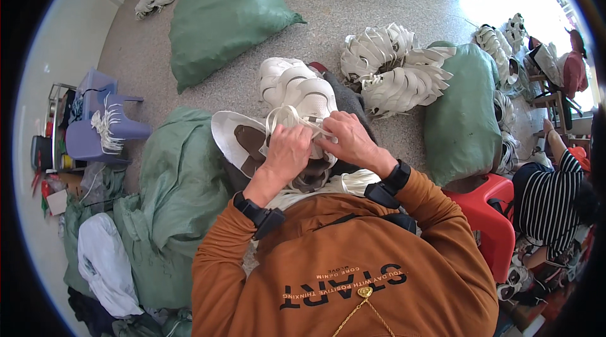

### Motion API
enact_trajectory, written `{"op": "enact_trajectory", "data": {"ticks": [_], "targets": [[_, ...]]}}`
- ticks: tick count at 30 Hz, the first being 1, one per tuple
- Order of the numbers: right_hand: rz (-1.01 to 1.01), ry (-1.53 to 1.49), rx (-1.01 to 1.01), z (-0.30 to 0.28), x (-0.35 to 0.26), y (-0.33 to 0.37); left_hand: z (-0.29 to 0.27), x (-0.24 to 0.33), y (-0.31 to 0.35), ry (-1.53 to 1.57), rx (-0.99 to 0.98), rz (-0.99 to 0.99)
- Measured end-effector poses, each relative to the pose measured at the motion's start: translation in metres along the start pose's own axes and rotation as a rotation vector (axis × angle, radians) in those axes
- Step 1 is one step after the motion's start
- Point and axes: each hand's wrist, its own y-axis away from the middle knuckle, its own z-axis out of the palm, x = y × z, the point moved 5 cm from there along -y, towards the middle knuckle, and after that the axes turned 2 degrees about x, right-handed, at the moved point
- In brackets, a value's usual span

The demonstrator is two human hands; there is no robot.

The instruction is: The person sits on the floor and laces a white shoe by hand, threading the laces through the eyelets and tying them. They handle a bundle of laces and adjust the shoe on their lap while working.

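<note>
On my lap lies a row of white shoe uppers [295,84], nested one against another. A white shoelace [288,111] loops up from the nearest upper. My left hand [289,150] is closed, its fingertips pinching the lace over the upper's eyelets. Close beside it, my right hand [352,140] also pinches the lace between thumb and fingers. Left of my hands sits an open white upper with a brown lining [247,141]. More white laces [353,180] bunch below my wrists, against my body. My hands partly hide the eyelets.
Green sacks [227,27] stand ahead, another sack [464,116] at right and loose green sacking [183,179] at left. Bundled uppers [404,87] lie on the floor ahead. A purple stool [95,138] holds laces. At right are a red stool [492,210] and a person in stripes [546,204].
</note>
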Motion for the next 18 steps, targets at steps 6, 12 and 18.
{"op": "enact_trajectory", "data": {"ticks": [6, 12, 18], "targets": [[0.046, -0.104, 0.031, 0.008, 0.014, 0.003, -0.018, 0.025, 0.108, -0.138, -0.423, 0.225], [0.115, -0.298, 0.061, 0.001, 0.016, 0.004, -0.021, 0.001, 0.248, 0.125, -0.982, -0.044], [0.099, -0.163, 0.176, -0.013, 0.008, 0.012, -0.046, -0.028, 0.138, 0.485, -0.572, -0.415]]}}
